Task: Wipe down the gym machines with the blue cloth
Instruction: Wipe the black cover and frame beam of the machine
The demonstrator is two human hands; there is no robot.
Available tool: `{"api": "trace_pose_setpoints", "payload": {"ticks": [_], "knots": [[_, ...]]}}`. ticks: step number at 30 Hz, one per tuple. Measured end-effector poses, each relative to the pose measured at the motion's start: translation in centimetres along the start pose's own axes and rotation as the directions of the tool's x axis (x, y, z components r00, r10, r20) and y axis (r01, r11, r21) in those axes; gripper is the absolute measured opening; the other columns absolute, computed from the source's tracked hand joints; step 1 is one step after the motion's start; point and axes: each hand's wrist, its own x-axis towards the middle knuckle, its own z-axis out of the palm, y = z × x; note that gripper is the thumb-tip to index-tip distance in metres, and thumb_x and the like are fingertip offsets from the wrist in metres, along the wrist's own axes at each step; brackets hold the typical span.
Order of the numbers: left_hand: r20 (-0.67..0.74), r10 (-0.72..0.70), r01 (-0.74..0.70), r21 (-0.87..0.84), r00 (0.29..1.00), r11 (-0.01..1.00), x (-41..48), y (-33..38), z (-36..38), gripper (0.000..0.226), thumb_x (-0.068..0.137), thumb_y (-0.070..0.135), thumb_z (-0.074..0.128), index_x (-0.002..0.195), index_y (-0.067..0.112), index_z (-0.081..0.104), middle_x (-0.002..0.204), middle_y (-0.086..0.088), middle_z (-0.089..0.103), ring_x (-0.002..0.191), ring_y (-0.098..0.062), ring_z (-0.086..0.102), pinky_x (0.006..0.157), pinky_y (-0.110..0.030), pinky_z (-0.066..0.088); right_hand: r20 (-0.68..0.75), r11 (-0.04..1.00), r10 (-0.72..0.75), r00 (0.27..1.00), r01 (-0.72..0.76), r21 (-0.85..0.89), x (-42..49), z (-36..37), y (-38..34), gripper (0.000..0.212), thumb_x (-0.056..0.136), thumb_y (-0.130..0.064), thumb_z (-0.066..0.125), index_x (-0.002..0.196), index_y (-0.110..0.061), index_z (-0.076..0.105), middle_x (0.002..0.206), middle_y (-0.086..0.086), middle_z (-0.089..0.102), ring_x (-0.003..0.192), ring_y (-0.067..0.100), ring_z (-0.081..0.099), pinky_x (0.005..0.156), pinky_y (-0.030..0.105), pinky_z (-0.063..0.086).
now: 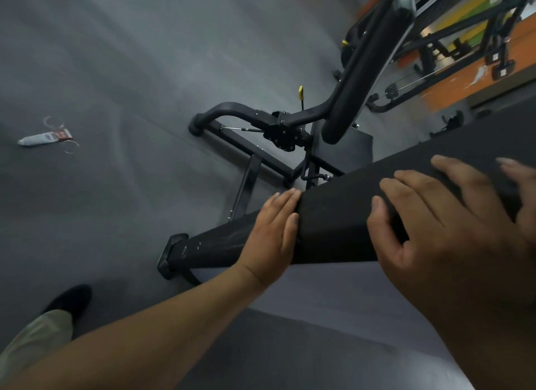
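The black pad (342, 224) of the gym machine lies right under both hands. Its long axis runs from the base foot (171, 254) at 8 o'clock up towards 2 o'clock, where it leaves the view. The left hand (272, 230) is at the pad's lower end. Its fingers are straight and close together, laid flat against the rounded end face, and it holds nothing. The right hand (435, 215) is farther up the pad towards 2 o'clock, palm down. Its fingers are spread and loosely draped over the top surface and its thumb rests on the near side, so it is resting on the pad rather than clenching it. The blue cloth appears nowhere in the view and neither hand carries it, so wiping probably cannot begin until it is fetched. Where it lies cannot be told. With the pad slanting this way, a stroke would likely run along the 8-to-2 line, and the right hand is better placed to cover its length. A second bench (374, 70) stands at 12 o'clock, well apart. A white wrapper (43, 137) lies on the floor (116, 55) at 10 o'clock.
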Motion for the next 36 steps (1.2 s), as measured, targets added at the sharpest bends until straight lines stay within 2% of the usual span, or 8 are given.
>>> {"api": "trace_pose_setpoints", "payload": {"ticks": [2, 6, 10, 15, 20, 25, 30, 36], "knots": [[0.004, -0.012, 0.012, -0.022, 1.0, 1.0, -0.2, 1.9, 0.1, 0.058, 0.119, 0.04, 0.022, 0.17, 0.017, 0.035, 0.177, 0.003, 0.03, 0.168, -0.013, 0.013, 0.138, -0.042, 0.016, 0.024, 1.0, 0.012, 1.0, -0.012, 0.029, -0.2, 0.4, 0.1, 0.029, 0.108, -0.028, 0.06, 0.12, -0.008, 0.078, 0.126, 0.011, 0.078, 0.13, 0.042, 0.066, 0.113, 0.07, 0.041], [0.014, 0.127, -0.127, 0.006, 0.992, 0.992, -1.0, 1.7, 0.3, 0.054, 0.12, 0.032, 0.029, 0.171, 0.016, 0.032, 0.179, 0.001, 0.027, 0.169, -0.015, 0.012, 0.138, -0.039, 0.013, 0.06, 0.998, 0.018, 0.998, -0.022, 0.066, -0.1, 0.7, 0.3, 0.03, 0.109, -0.027, 0.059, 0.123, -0.007, 0.076, 0.128, 0.012, 0.076, 0.131, 0.043, 0.063, 0.106, 0.071, 0.048], [0.047, -0.074, 0.074, 0.007, 0.996, 0.997, -0.8, -1.5, -0.1, 0.056, 0.12, 0.039, 0.022, 0.172, 0.022, 0.03, 0.18, 0.006, 0.023, 0.168, -0.011, 0.009, 0.137, -0.044, 0.015, 0.032, 0.998, 0.0, 0.999, -0.001, 0.058, -0.1, 0.4, -0.2, 0.029, 0.108, -0.029, 0.06, 0.119, -0.008, 0.078, 0.123, 0.01, 0.079, 0.129, 0.042, 0.066, 0.11, 0.074, 0.042], [0.012, 0.071, -0.072, 0.01, 0.997, 0.997, -1.5, 1.2, 0.6, 0.058, 0.119, 0.042, 0.024, 0.171, 0.017, 0.033, 0.179, 0.003, 0.027, 0.168, -0.014, 0.012, 0.138, -0.035, 0.011, 0.022, 0.999, -0.027, 0.999, 0.026, 0.029, -0.2, 0.8, -1.5, 0.027, 0.107, -0.029, 0.061, 0.115, -0.011, 0.079, 0.121, 0.008, 0.079, 0.125, 0.039, 0.07, 0.117, 0.068, 0.037], [0.049, -0.128, 0.127, 0.02, 0.991, 0.992, -1.2, -2.8, 0.0, 0.062, 0.117, 0.049, 0.015, 0.172, 0.024, 0.031, 0.178, 0.008, 0.028, 0.167, -0.008, 0.012, 0.137, -0.044, 0.018, 0.017, 0.998, -0.043, 0.999, 0.042, 0.046, -0.4, 1.1, -1.6, 0.028, 0.108, -0.029, 0.061, 0.116, -0.011, 0.08, 0.121, 0.008, 0.079, 0.125, 0.039, 0.07, 0.116, 0.068, 0.038], [0.019, 0.06, -0.06, 0.014, 0.998, 0.998, -1.9, 0.6, 0.5, 0.059, 0.119, 0.044, 0.026, 0.173, 0.019, 0.028, 0.179, 0.005, 0.026, 0.168, -0.008, 0.011, 0.138, -0.034, 0.013, 0.045, 0.997, -0.036, 0.998, 0.032, 0.075, -0.6, 1.9, -1.3, 0.03, 0.109, -0.028, 0.059, 0.12, -0.006, 0.077, 0.124, 0.013, 0.078, 0.125, 0.044, 0.068, 0.109, 0.074, 0.043], [0.049, -0.172, 0.171, 0.018, 0.984, 0.985, -1.6, -3.5, 0.1, 0.066, 0.116, 0.054, 0.015, 0.173, 0.023, 0.028, 0.181, 0.011, 0.014, 0.166, -0.003, 0.012, 0.136, -0.042, 0.022, 0.055, 0.989, -0.054, 0.997, 0.046, 0.139, -1.0, 2.9, -0.9, 0.032, 0.109, -0.027, 0.059, 0.126, -0.004, 0.075, 0.128, 0.016, 0.076, 0.125, 0.046, 0.067, 0.104, 0.072, 0.049], [-0.092, 0.167, -0.172, -0.048, 0.982, 0.984, -3.6, 3.2, 1.2, 0.06, 0.118, 0.04, 0.032, 0.169, 0.008, 0.037, 0.179, -0.003, 0.026, 0.168, -0.017, 0.018, 0.137, -0.039, 0.019, 0.025, 0.986, -0.056, 0.998, 0.052, 0.156, -1.2, 3.6, -0.5, 0.032, 0.109, -0.027, 0.059, 0.127, -0.004, 0.073, 0.129, 0.016, 0.075, 0.12, 0.045, 0.069, 0.106, 0.071, 0.048]]}}
